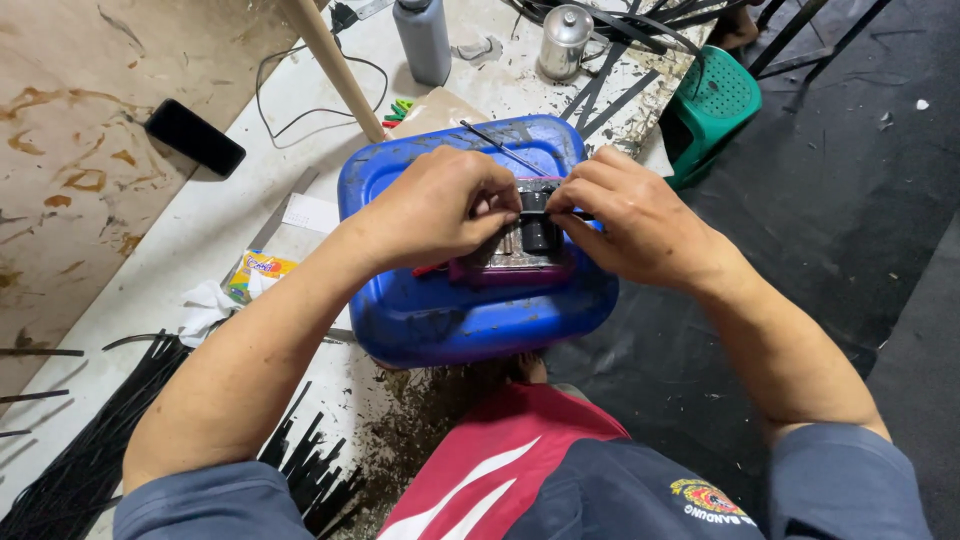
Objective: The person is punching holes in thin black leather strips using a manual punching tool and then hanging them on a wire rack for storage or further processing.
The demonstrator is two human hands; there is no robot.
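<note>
Now both my hands pinch a small black part atop a blue plastic stool.
My left hand and right hand grip the black part above a purple-edged block on the stool; I judge fitting is underway, needing steady alignment next.

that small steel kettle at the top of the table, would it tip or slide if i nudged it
The small steel kettle looks squat and stands upright, so it would probably slide rather than tip. Its shiny metal body suggests it is stiff and a bit slippery. How heavy it is cannot be told, since the lid hides the inside.
</note>
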